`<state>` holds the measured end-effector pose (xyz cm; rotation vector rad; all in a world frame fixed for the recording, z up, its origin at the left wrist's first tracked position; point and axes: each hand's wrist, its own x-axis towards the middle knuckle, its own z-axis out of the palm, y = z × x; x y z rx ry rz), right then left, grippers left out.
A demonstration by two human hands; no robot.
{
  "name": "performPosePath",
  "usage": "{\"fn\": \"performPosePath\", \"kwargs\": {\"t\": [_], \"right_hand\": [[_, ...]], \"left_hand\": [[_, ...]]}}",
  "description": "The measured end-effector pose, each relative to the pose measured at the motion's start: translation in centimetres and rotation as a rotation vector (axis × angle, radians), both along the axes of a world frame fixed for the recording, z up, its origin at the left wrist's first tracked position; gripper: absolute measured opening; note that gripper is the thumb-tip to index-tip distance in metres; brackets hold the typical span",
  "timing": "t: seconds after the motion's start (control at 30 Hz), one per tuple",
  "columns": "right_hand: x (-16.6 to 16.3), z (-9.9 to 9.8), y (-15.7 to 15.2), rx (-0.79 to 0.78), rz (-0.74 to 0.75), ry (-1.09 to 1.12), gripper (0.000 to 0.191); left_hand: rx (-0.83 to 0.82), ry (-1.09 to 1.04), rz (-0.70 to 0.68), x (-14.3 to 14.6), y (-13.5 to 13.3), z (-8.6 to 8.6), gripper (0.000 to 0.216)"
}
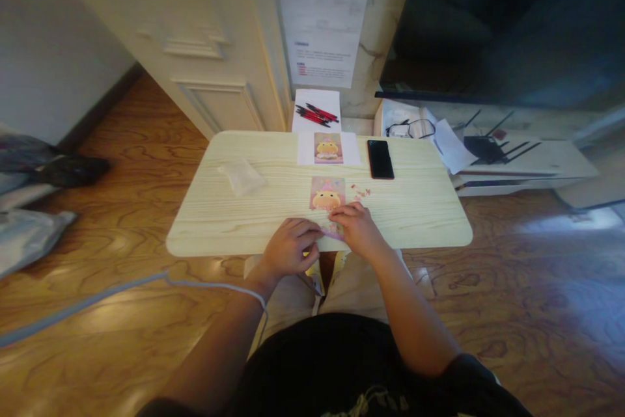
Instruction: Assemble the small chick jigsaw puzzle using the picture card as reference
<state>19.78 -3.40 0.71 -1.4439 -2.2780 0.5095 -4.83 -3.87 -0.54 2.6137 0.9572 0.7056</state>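
Note:
A small colourful picture puzzle (327, 194) with a yellow cartoon face lies near the front of the pale wooden table (273, 209). My left hand (293, 246) reaches in from the left; its fingertips touch the puzzle's lower left edge, with the thumb apart from the forefinger. Over the puzzle's lower right part, my right hand (359, 229) has its fingers drawn together and bent downward. Whatever lies under those fingertips is hidden. Several small loose pieces (361, 192) are scattered just right of the puzzle.
Behind the puzzle, a matching picture (328, 147) lies on white paper. A dark phone (380, 159) is to its right, and a crumpled clear plastic bag (243, 176) is at the left. Several red pens (316, 115) lie beyond the table. A grey cord (209, 284) crosses my left forearm.

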Motion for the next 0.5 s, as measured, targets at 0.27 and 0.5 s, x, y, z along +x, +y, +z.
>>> {"fn": "performPosePath", "kwargs": {"t": [0.27, 0.5], "right_hand": [[0.8, -0.2, -0.7, 0.050, -0.012, 0.043, 0.042], [0.7, -0.3, -1.0, 0.071, -0.056, 0.017, 0.034]], "left_hand": [[0.037, 0.024, 0.020, -0.2, -0.7, 0.0, 0.034], [0.000, 0.025, -0.105, 1.6, -1.5, 0.2, 0.041]]}}
